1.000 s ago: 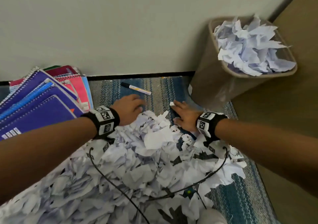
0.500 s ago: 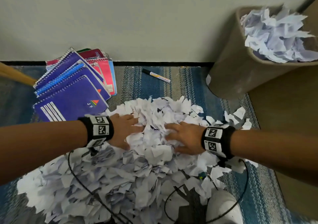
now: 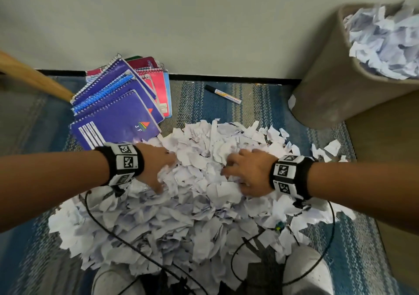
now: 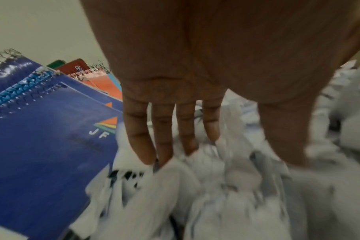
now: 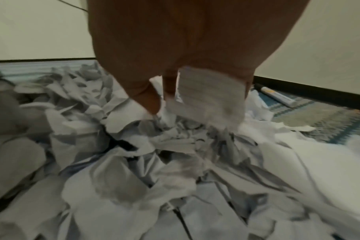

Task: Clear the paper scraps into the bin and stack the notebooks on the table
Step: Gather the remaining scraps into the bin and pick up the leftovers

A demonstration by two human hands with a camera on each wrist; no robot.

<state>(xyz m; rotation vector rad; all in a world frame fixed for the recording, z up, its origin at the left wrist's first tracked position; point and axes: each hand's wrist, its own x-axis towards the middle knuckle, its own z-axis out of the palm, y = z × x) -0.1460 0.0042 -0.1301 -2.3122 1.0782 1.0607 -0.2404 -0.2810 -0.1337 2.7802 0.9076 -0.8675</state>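
A big heap of white paper scraps covers the striped rug in front of me. My left hand lies on the heap's left side. In the left wrist view, the left hand has straight fingers dug into the scraps. My right hand is on the heap's right side, and its fingers curl into the paper. In the right wrist view, a scrap sits against the right hand. Several spiral notebooks are fanned out at the back left. The tan bin at the back right is heaped with paper.
A marker lies on the rug near the wall. A wooden leg slants in at the far left. Brown floor borders the rug on the right. My shoes and black cables are at the near edge of the heap.
Both hands have pulled back from the far edge of the heap near the marker toward me, dragging scraps. The right fingers have curled into the paper.
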